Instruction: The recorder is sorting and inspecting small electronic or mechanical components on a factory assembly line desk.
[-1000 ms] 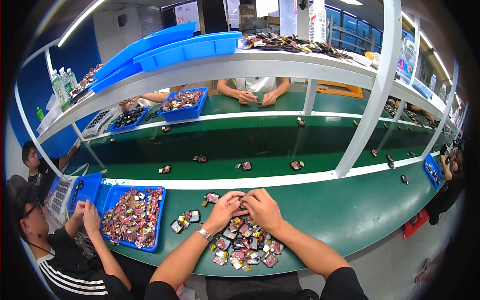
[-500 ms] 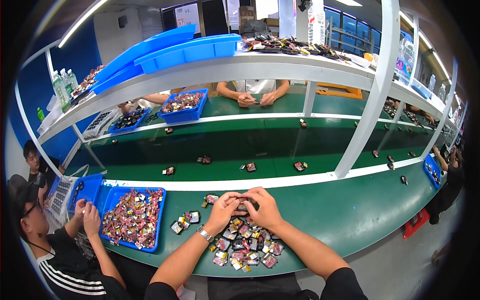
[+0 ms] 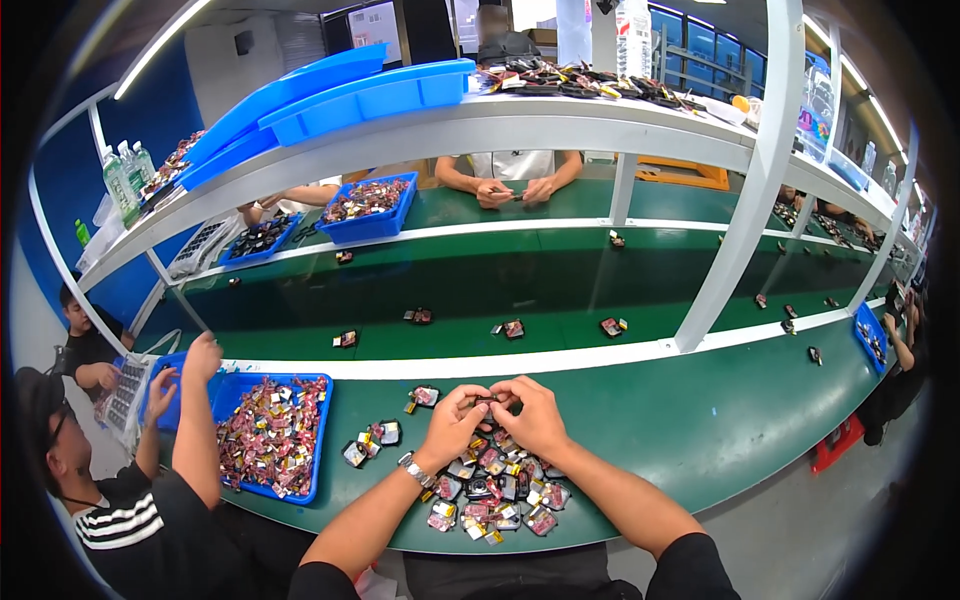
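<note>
My left hand (image 3: 452, 428) and my right hand (image 3: 532, 420) meet above the bench, thumbs and fingertips closed around one small dark electronic unit (image 3: 487, 402). Fingers cover most of it. Just below my hands lies a pile of similar units (image 3: 490, 490), black housings with red circuit boards, silver faces and yellow-taped parts. Left of my left wrist, which wears a metal watch (image 3: 413, 467), a few more units (image 3: 372, 440) rest on the green surface, and another unit (image 3: 424, 397) lies beyond them.
A blue tray (image 3: 326, 440) heaped with red boards stands to the left, beside a co-worker (image 3: 110, 490). Past a white rail (image 3: 560, 366), a green conveyor belt (image 3: 460, 290) carries scattered units. A white post (image 3: 735, 190) and overhead shelf (image 3: 500, 135) stand ahead; another person works opposite.
My fingers have drawn closer together around the unit. Units on the belt have shifted slightly right. The co-worker at left has parted their hands and raised one.
</note>
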A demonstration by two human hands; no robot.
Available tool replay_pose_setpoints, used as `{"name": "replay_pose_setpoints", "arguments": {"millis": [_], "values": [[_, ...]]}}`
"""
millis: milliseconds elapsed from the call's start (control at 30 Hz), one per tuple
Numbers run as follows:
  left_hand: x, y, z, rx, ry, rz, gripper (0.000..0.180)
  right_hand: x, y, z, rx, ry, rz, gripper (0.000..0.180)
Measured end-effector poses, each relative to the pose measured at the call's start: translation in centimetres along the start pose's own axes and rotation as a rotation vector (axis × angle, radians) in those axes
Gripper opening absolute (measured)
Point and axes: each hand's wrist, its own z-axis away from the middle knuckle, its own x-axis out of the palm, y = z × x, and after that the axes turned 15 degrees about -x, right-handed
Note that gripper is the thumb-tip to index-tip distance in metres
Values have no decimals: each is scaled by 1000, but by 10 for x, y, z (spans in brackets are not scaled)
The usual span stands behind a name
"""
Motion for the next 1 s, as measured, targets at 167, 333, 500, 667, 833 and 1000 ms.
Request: {"name": "replay_pose_setpoints", "arguments": {"millis": [167, 333, 500, 667, 833, 1000], "values": [[-5, -4, 0, -15, 8, -5, 20, 1, -3, 1, 28, -1, -29, 20], [-2, -2, 1, -33, 11, 1, 19, 0, -5, 1, 37, 7, -19, 19], [-5, 1, 3, -59, -98, 87, 27, 2, -1, 2, 12, 25, 17, 18], [-3, 8, 2, -104, -159, 153, 32, 2, 4, 2, 4, 19, 58, 19], [-6, 8, 2, -91, -146, 133, 34, 10, 5, 3, 24, 84, 77, 21], [-6, 4, 1, -32, -139, 182, 41, -3, 13, -9, 7, 42, 26, 15]]}}
